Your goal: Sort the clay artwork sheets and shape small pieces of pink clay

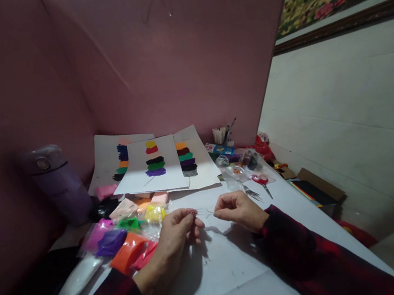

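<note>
Between my two hands, just above the white tabletop point(243, 281), runs a thin pale wire point(205, 212) with a small bend or loop in it. My left hand point(179, 232) pinches its left end between thumb and forefinger, the other fingers curled below. The right end is pinched by my right hand point(240, 210), its fingers folded. Packets of coloured clay lie beside my left hand, among them an orange one point(128, 251), a purple one point(110, 242) and a yellow one point(154, 213).
Painted paper sheets point(137, 178) lie at the back. A purple bottle point(59, 187) stands at the left. Red-handled scissors point(261, 180), forks point(251, 194) and a blue box point(220, 150) are at the right rear. Pink panels point(168, 71) enclose the back and left.
</note>
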### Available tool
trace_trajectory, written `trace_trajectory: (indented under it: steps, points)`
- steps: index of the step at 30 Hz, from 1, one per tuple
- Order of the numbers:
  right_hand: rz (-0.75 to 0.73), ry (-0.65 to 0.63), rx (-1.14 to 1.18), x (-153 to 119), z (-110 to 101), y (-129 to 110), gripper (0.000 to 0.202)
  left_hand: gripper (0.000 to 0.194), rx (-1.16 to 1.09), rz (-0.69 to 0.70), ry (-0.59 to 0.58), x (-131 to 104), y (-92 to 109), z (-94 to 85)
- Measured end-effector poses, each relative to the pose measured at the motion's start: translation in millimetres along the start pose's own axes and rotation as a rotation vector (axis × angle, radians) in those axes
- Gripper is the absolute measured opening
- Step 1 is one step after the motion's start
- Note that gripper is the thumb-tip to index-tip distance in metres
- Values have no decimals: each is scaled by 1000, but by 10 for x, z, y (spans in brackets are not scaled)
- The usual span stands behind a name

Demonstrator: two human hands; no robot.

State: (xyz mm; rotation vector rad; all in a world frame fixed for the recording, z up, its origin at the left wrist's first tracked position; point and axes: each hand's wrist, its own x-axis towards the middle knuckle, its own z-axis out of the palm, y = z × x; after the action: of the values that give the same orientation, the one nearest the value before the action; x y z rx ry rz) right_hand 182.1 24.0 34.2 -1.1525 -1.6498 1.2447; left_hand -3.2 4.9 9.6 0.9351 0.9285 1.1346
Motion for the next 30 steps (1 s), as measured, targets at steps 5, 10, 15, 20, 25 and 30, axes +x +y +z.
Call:
trace_trajectory:
  steps: [5, 10, 15, 20, 25, 30]
  points:
    - [-7, -9, 24, -3, 6, 17, 17, 24, -23, -17, -28, -8, 6, -8]
    - [-8, -15, 26, 3, 11, 35, 17, 20, -49, -38, -30, -28, 20, -2]
    - [-17, -21, 15, 2, 20, 53, 18, 17, -79, -50, -47, -29, 17, -11]
    - [-33, -3, 18, -14, 46, 55, 19, 14, -111, -64, -37, -23, 40, -9]
    - [-49, 7, 10, -26, 72, 47, 19, 13, -126, -64, -56, -31, 52, 4]
    - [-64, 17, 14, -26, 81, 61, 19, 13, -139, -78, -65, -43, 58, 1]
